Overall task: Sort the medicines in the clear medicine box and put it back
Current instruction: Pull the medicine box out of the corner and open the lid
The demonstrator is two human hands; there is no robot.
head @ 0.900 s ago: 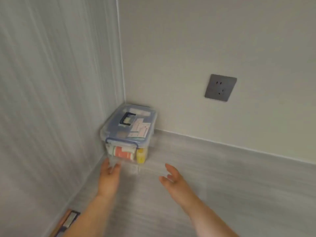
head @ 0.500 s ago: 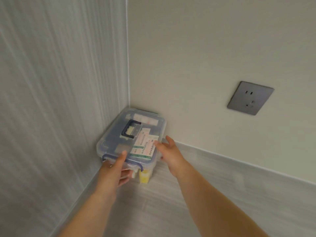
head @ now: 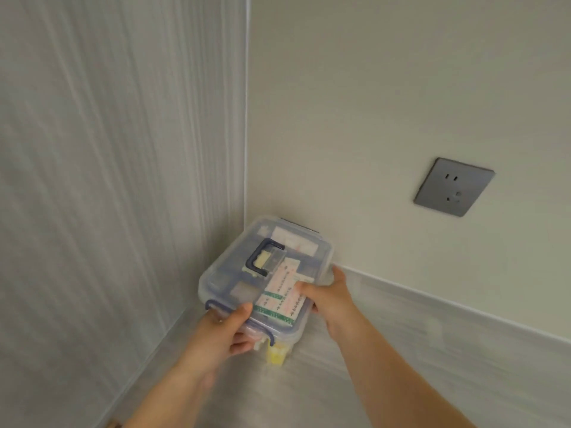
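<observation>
A square grey metal wall socket (head: pixel 453 186) sits on the plain cream wall (head: pixel 370 103), above the pale grey wood-grain floor (head: pixel 432 366).

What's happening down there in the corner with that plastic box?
A person has both hands on a clear medicine box that sits in the corner where two walls meet. The left hand grips the near end by the blue latch, and the right hand holds the right side. The lid is on, with its blue handle folded flat, and medicine packets show through the plastic. A grey wall socket is on the wall to the right.
</observation>
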